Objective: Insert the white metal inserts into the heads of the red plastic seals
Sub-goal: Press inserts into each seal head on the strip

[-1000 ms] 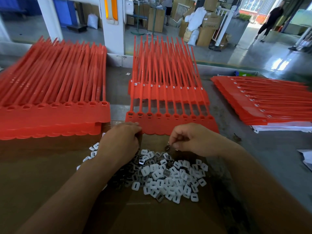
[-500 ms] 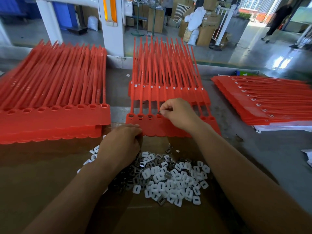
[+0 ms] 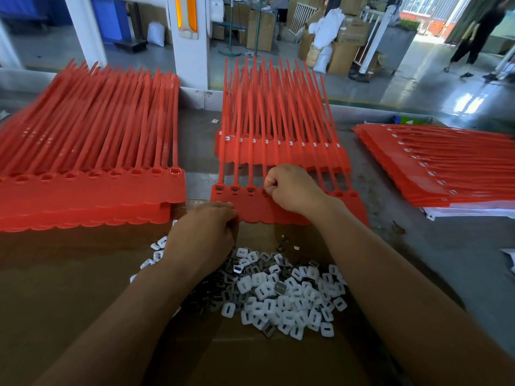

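A strip of red plastic seals lies in the middle of the table, heads toward me. Its three leftmost heads hold inserts. My right hand pinches a small insert at the fourth head. At the strip's near left edge my left hand rests with curled fingers; what it holds is hidden. A pile of white and metal inserts lies on brown cardboard in front of me.
A stack of red seals with empty heads lies at the left. Another stack with inserts fitted lies at the right, and one sits behind the strip. A person walks on the floor far right.
My right hand left the insert pile and went up to the strip's heads, then shifted slightly along the row. My left hand stayed at the strip's near edge.
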`<state>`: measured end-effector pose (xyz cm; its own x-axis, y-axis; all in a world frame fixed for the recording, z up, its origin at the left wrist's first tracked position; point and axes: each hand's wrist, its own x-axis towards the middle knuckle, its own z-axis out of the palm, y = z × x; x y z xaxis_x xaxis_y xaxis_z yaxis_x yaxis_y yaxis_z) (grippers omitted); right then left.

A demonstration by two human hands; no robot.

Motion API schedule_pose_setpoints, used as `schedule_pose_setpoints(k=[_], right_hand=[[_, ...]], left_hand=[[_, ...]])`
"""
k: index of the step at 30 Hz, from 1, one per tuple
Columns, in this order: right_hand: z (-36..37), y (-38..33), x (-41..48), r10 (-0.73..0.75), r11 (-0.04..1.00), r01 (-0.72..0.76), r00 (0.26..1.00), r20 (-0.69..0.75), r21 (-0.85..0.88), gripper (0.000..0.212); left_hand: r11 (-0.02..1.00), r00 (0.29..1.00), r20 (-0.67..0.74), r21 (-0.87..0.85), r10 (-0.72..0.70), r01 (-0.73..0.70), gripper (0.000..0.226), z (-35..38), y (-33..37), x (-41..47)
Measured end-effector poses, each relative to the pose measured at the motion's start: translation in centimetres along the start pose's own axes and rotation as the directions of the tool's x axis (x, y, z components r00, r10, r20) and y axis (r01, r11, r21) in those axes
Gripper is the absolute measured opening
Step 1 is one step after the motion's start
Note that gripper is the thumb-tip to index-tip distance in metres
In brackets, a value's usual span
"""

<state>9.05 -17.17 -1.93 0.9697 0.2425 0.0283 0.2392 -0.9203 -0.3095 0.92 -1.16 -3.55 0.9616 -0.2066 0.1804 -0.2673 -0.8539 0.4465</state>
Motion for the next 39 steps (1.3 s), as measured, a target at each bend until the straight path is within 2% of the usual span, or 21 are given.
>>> schedule_pose_setpoints(k=[11,20,24,26,29,33,39], right_hand=[[0.4,0.3,0.2,0.139,0.98,-0.119,0.984,-0.116,0.162,0.015],[0.5,0.9,0.0,0.095,0.963,-0.063,0.989,-0.113,0.262,0.013],[-0.4,1.4,-1.0,0.087,0.914,-0.029,0.988,-0.124,0.405,0.01],[-1.1,1.6,-1.9,0.061,0.908,-0.002,0.99,-0.128,0.419,0.009],[-2.2,1.5,-3.8,-0.042,0.918,0.035,0.999,0.007,0.394,0.011],[-2.8,1.2,-5.9,-0.174,0.956,0.096,0.947,0.269,0.279,0.017],[-1.9,1.2,-6.8,-0.178,0.962,0.096,0.931,0.319,0.255,0.02]], left_hand=[[1.0,1.0,-0.003,-0.006,0.002,-0.002,0.036,-0.1,0.1,-0.1],[1.0,1.0,0.004,-0.001,-0.001,0.001,0.04,0.0,0.0,0.0],[1.0,1.0,0.002,-0.001,-0.001,0.001,0.04,0.0,0.0,0.1],[1.0,1.0,0.003,0.002,0.0,0.0,0.039,0.0,0.0,0.1],[1.0,1.0,0.011,-0.004,-0.015,0.015,0.043,0.1,0.0,0.1],[1.0,0.999,0.021,0.0,-0.024,0.024,0.046,0.0,0.1,0.2],[1.0,1.0,0.015,0.014,-0.025,0.025,0.045,0.0,0.1,0.1]])
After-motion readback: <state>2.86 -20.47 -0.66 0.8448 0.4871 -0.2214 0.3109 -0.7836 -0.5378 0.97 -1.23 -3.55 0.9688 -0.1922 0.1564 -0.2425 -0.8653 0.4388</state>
